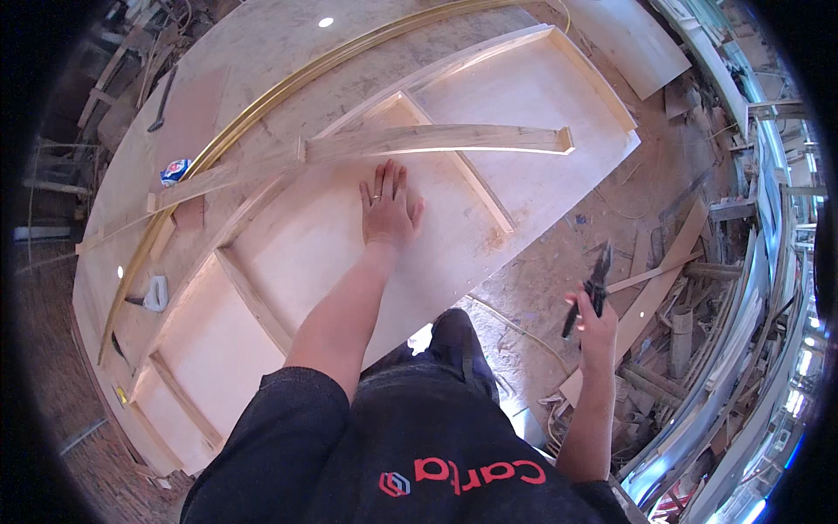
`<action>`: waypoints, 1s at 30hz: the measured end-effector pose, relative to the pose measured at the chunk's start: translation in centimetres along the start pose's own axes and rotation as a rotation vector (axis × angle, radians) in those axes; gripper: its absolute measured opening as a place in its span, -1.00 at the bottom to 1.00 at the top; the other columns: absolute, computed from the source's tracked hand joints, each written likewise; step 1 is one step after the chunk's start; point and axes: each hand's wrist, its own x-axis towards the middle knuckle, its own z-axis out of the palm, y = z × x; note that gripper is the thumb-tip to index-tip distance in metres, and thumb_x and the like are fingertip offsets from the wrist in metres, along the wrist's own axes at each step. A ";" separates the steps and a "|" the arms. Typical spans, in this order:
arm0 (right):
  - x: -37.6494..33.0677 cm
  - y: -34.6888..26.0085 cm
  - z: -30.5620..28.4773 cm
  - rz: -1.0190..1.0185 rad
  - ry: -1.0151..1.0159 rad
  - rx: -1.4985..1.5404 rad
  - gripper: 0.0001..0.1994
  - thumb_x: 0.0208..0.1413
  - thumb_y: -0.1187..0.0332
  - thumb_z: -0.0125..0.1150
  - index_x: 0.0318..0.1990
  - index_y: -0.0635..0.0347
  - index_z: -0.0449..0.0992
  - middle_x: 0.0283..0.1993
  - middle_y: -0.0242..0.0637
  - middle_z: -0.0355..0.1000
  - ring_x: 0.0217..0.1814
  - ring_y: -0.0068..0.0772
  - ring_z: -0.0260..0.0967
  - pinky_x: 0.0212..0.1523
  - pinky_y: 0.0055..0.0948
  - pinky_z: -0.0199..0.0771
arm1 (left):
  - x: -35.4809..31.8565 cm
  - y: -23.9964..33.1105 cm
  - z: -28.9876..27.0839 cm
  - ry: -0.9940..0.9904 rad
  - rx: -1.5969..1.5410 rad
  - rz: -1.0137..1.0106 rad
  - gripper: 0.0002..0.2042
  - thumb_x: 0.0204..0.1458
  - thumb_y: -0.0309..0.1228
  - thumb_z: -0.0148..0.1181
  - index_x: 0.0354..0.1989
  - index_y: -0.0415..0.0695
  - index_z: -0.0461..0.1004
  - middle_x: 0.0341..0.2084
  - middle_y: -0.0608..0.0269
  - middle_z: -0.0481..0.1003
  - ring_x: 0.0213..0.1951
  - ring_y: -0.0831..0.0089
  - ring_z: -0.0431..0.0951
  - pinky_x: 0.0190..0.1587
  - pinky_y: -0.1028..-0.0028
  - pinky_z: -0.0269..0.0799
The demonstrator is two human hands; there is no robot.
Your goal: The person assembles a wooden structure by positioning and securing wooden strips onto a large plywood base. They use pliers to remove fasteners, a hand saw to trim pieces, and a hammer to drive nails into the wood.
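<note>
Your panel (541, 113): pale cream-pink, with a brownish smudge near one of the cross strips (256, 301).
Your cross strips: plain yellow-tan.
Your curved timber (436, 138): greyish tan, streaked darker along its length, paler yellow at the end block.
Your pliers (595, 288): black (dark grey toward the nose).
Your shirt (524, 419): black, with red lettering beside a small red-and-blue hexagonal mark.
Bowed strips (288, 83): golden yellow, banded lengthwise in lighter and darker lines.
Small packet (175, 171): blue and white, touched with red.
Tabletop (262, 52) before you: mottled grey-brown.
</note>
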 end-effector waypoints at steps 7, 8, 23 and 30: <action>-2.8 6.7 1.2 0.368 0.073 0.465 -0.67 0.37 0.24 0.23 0.18 0.16 0.54 -0.18 -0.33 0.63 -0.40 -0.66 0.41 -0.43 -0.58 0.35 | 0.1 1.0 -0.9 0.262 -0.689 -0.305 -0.51 0.13 -0.30 0.32 0.18 -0.33 0.45 0.03 0.00 0.58 0.11 0.07 0.56 0.21 0.15 0.44; -2.0 6.4 2.2 0.362 0.038 0.479 -0.69 0.37 0.27 0.22 0.16 0.19 0.53 -0.19 -0.31 0.64 -0.35 -0.62 0.45 -0.42 -0.56 0.38 | 1.0 1.8 -2.2 0.267 -0.965 -0.461 -0.54 0.14 -0.30 0.31 0.15 -0.32 0.46 -0.02 0.05 0.58 0.04 0.12 0.58 0.12 0.18 0.48; 10.0 -7.0 13.1 0.474 -1.084 0.363 -0.72 0.37 0.29 0.18 0.10 0.26 0.52 -0.06 -0.26 0.61 -0.21 -0.56 0.43 -0.06 -0.40 0.47 | 12.1 -0.5 -12.7 0.067 -1.254 -0.831 -0.68 0.20 -0.27 0.22 -0.04 -0.29 0.57 -0.07 -0.04 0.62 -0.12 0.28 0.64 -0.09 0.34 0.53; 11.8 -9.0 24.4 0.883 -0.972 0.909 -0.78 0.46 0.25 0.02 0.04 0.13 0.51 -0.01 -0.24 0.60 -0.20 -0.50 0.45 0.00 -0.32 0.52 | 0.5 -4.9 -2.7 0.243 -0.220 -0.331 -0.46 0.19 -0.13 0.20 0.27 -0.20 0.44 0.35 -0.12 0.33 0.38 0.01 0.31 0.39 0.00 0.18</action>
